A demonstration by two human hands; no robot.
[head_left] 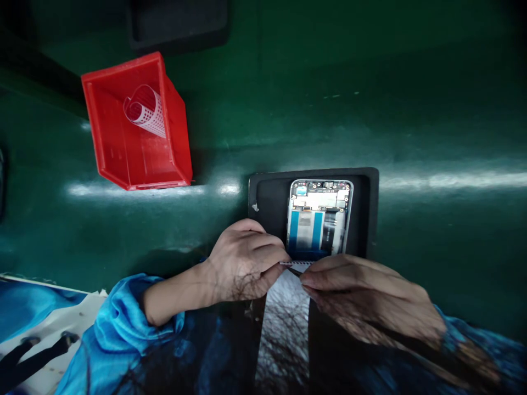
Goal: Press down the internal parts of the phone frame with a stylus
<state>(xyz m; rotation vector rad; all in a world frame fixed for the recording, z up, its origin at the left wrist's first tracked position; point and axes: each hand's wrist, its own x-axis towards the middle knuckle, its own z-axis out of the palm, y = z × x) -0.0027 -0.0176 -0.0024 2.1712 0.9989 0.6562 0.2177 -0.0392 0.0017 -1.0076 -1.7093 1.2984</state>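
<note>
Left hand [242, 260] and right hand [354, 291] are both pinching a small white strip [297, 265] at the near edge of the black tray [267, 200], just below the opened phone [320, 216].

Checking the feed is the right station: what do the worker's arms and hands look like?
Both hands are bare, no gloves: left hand, right hand. Each arm wears a bright blue sleeve; the left sleeve is bunched up the forearm, the right sleeve reaches the wrist.

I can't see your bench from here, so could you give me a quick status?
Both hands pinching a strip. Open phone in black tray. Nothing in the way.
</note>
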